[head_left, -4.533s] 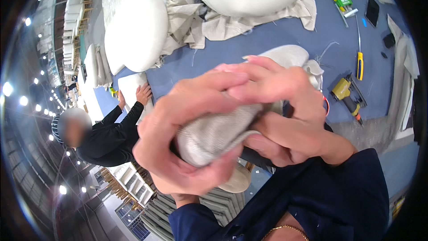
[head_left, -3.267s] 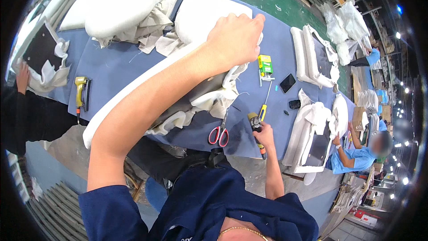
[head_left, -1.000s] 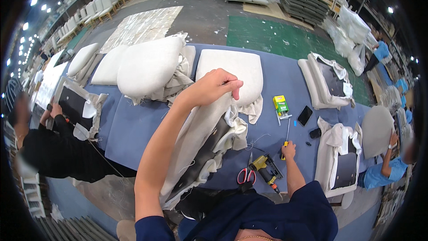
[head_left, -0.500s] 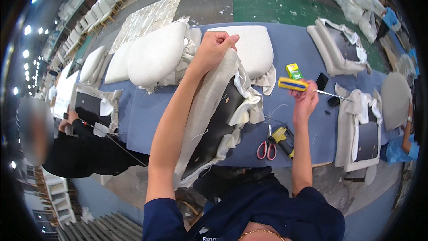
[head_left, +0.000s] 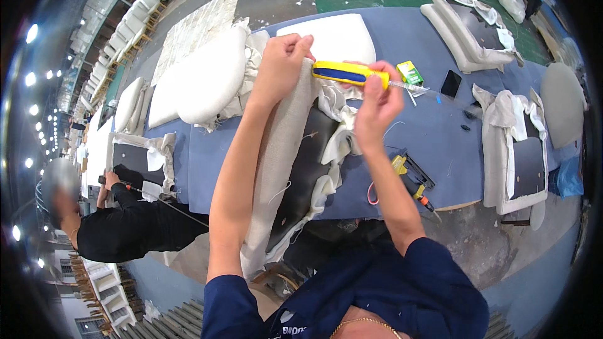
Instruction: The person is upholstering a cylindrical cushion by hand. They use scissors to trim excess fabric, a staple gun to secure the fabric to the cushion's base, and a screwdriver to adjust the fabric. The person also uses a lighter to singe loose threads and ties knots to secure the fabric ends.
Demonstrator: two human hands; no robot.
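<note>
Yellow and blue, the screwdriver handle [head_left: 339,73] lies in the right hand [head_left: 378,103], whose fingers are closed around it near the shaft. The shaft points off to the right, blurred toward its tip, while the butt of the handle comes close to the left hand [head_left: 284,66]; whether they touch cannot be told. The left hand's fingers are curled shut over the upper end of the upholstered panel [head_left: 276,163]; how much fabric is in that grip is hidden. The panel is tilted in front of the person, below the left hand and between the two forearms. It shows a grey-beige woven side, a black backing [head_left: 298,179] and crumpled pale fabric [head_left: 325,189] along the right edge, with a loose thread hanging on the woven side.

Beside the right forearm, on the blue table [head_left: 440,141], lie a yellow and black nail gun [head_left: 411,176] and a red scissor loop [head_left: 372,194]. Farther up are a green and yellow box [head_left: 409,73] and a dark phone [head_left: 451,83]. Another panel [head_left: 493,169] rests at the right; pale pads [head_left: 217,78] lie at the upper left. At the far left, a co-worker in black [head_left: 135,223] bends beside a further panel [head_left: 130,158].
</note>
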